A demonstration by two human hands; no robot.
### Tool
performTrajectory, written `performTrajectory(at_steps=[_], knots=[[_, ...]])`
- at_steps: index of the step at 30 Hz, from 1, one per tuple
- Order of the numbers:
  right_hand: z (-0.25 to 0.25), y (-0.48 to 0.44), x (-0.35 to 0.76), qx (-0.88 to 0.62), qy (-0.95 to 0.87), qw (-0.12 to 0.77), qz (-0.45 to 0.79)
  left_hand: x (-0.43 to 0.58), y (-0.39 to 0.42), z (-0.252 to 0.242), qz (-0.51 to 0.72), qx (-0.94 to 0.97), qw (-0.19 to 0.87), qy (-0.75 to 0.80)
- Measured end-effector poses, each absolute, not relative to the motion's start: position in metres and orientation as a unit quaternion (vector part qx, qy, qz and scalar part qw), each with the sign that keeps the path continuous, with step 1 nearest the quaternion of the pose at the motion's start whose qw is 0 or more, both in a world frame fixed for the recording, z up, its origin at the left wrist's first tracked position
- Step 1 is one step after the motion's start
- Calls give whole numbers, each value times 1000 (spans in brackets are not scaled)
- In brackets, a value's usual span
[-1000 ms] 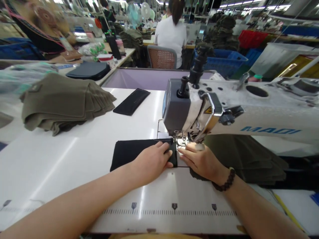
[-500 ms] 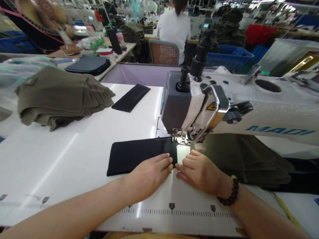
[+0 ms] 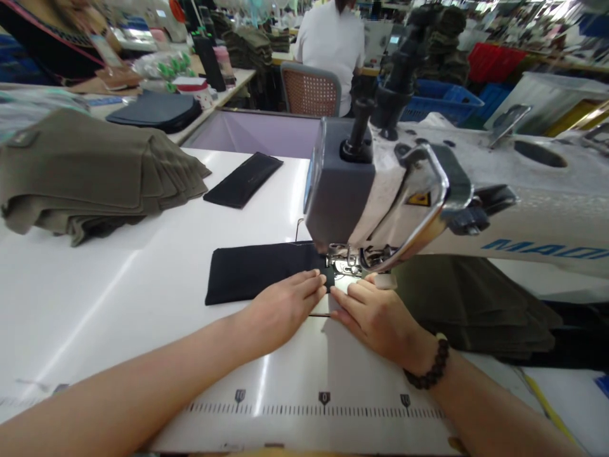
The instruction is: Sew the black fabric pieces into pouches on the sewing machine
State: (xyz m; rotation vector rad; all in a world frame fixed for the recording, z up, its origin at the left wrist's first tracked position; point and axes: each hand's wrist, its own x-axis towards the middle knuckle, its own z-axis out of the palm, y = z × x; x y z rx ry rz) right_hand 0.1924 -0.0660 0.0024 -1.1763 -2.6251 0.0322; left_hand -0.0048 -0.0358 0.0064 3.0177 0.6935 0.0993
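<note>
A black rectangular fabric piece (image 3: 257,270) lies flat on the white machine bed, its right end by the presser foot (image 3: 351,268) of a sewing machine (image 3: 342,184). My left hand (image 3: 285,304) rests flat on the lower right part of the piece, fingers stretched out side by side, pressing it down. My right hand (image 3: 380,314), with a dark bead bracelet at the wrist, lies just right of the piece. Its fingertips touch or nearly touch the right edge, fingers loosely bent but apart. The needle's contact with the cloth is too small to make out.
Another black piece (image 3: 245,179) lies further back. Olive fabric stacks stand at left (image 3: 104,165) and under the machine arm at right (image 3: 466,301). A ruler scale (image 3: 285,409) runs along the front edge. Behind, a person in white (image 3: 330,47) sits on a chair (image 3: 311,91).
The black piece and both hands have moved away from me, its right end further in at the presser foot. The view has also shifted slightly.
</note>
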Motion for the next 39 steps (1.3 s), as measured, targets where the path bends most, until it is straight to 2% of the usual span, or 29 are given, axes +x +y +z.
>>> performTrajectory(at_steps=[10, 19, 23, 27, 31, 33, 36, 39], knots=[[4, -65, 187, -464, -880, 100, 1, 0, -5, 4, 72, 960, 79, 260], [4, -64, 187, -467, -880, 85, 11, 1, 6, 3, 96, 957, 62, 266], [3, -64, 187, -468, -880, 85, 8, 4, 0, 8, 43, 958, 38, 280], [2, -64, 188, -460, -882, 100, 12, 5, -10, 13, -33, 929, -31, 368], [2, -64, 191, -436, -886, 154, 33, -18, -4, 30, -80, 888, -54, 450], [2, -64, 194, -424, -885, 185, 48, -39, 5, 51, -56, 867, -23, 495], [3, -67, 197, -410, -885, 212, 58, -65, 15, 84, 57, 826, 90, 554], [5, -69, 198, -395, -889, 227, 50, -74, 9, 89, 167, 790, 288, 514]])
